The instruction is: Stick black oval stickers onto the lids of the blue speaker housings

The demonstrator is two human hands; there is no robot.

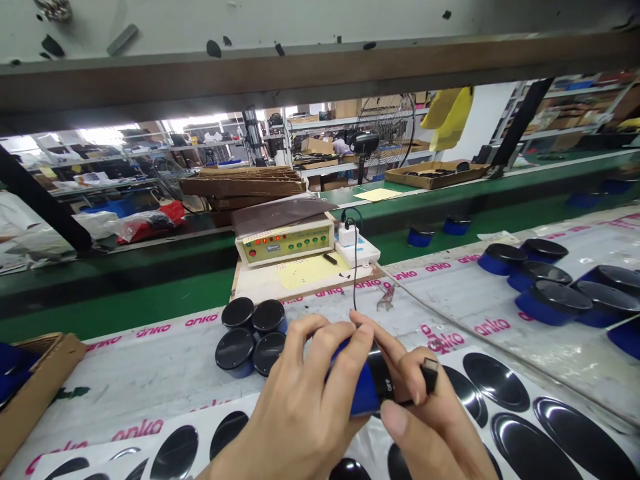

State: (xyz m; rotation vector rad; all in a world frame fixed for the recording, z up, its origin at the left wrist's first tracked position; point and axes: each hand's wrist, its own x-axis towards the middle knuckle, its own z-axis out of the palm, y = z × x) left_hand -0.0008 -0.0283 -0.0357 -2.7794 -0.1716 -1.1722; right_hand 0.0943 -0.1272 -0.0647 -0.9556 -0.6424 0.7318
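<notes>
The left hand (307, 393) grips a blue-and-black round case (366, 395), fingers curled over it; the case is raised above the bench (170, 367). The right hand (437, 427) also grasps it, thumb at its lower edge, a small cable plug (430, 375) poking out between the fingers. Flat black discs (175, 452) lie below, and four similar round cases (235, 350) stand in a cluster to the left.

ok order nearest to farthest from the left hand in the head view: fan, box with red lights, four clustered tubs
1. Four clustered tubs: left of the left hand
2. Box with red lights: ahead, beyond the tubs
3. Fan: background, beyond the box
</notes>
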